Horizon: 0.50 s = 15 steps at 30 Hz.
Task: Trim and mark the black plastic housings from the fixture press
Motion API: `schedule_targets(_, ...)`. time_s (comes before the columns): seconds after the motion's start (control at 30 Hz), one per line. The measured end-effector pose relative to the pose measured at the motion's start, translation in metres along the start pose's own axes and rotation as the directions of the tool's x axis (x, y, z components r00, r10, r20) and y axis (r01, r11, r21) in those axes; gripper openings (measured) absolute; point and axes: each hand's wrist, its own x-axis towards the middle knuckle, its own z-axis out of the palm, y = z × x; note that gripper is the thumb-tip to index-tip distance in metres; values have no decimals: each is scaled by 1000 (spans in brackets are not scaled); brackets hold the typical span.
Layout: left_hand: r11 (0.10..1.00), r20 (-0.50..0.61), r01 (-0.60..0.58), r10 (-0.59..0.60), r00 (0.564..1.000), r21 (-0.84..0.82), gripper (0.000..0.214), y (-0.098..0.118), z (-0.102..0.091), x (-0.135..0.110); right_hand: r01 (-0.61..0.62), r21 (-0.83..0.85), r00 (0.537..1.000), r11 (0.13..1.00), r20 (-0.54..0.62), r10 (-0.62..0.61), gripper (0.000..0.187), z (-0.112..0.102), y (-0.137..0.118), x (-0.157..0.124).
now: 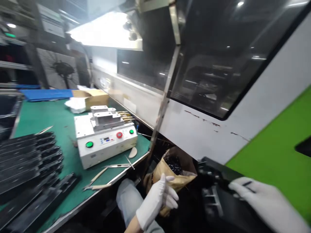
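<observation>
My left hand (pixel 155 202), in a white glove, hangs with its fingers apart in front of a brown paper bag (pixel 178 171) and holds nothing. The bag is full of small black parts. My right hand (pixel 266 202), also gloved white, grips the edge of a black plastic frame (pixel 216 194) at the lower right. Much of that frame lies in shadow, so its full shape is hidden.
A green-matted workbench (pixel 53 116) holds a white benchtop machine (pixel 104 139) with green and red buttons, stacked black frames (pixel 26 165), pale tools, and a cardboard box (pixel 91 97). A large white and green machine housing (pixel 218 129) with a dark window rises to the right.
</observation>
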Motion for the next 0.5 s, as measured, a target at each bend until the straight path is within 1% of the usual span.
schedule_targets(0.03, 999, 33, 42, -41, 999, -4, 97, 6, -2, -3, 76, 49, 991, 996, 110, -81, 30, 32, -34, 4)
schedule_targets(0.07, 998, 34, 42, -43, 998, 37, 90, 11, -5, -8, 204, 106, 962, 973, 165, -220, 32, 63, -64, 7)
schedule_targets(0.1, 994, -5, 12, -11, 1000, 111, 78, 14, -9, -13, 340, 144, 907, 930, 211, -364, 32, 92, -88, 9)
schedule_targets(0.13, 980, -75, -20, 35, 997, 199, 63, 16, -15, -19, 442, 168, 850, 881, 236, -471, 32, 118, -106, 10)
schedule_targets(0.17, 960, -151, -33, 78, 985, 279, 50, 16, -21, -24, 531, 183, 790, 828, 247, -561, 32, 142, -119, 13)
schedule_targets(0.2, 944, -218, -23, 100, 971, 331, 44, 14, -28, -27, 603, 188, 734, 775, 250, -632, 31, 164, -127, 16)
schedule_targets(0.27, 938, -308, 22, 91, 947, 346, 54, 8, -45, -29, 703, 191, 642, 685, 242, -727, 32, 201, -134, 25)
schedule_targets(0.33, 931, -357, 36, 103, 929, 363, 65, 0, -63, -22, 758, 217, 573, 616, 230, -786, 30, 232, -137, 35)
schedule_targets(0.37, 923, -388, 36, 126, 913, 383, 65, -2, -72, -16, 761, 246, 556, 601, 232, -798, 30, 245, -140, 40)
schedule_targets(0.4, 911, -437, 51, 147, 887, 410, 62, -3, -82, -11, 744, 288, 553, 602, 240, -798, 29, 256, -143, 45)
schedule_targets(0.43, 895, -496, 85, 162, 853, 438, 58, -3, -90, -7, 707, 341, 565, 620, 254, -785, 30, 265, -147, 51)
schedule_targets(0.5, 865, -613, 183, 168, 772, 468, 52, 2, -104, -7, 596, 438, 623, 673, 277, -731, 36, 275, -155, 65)
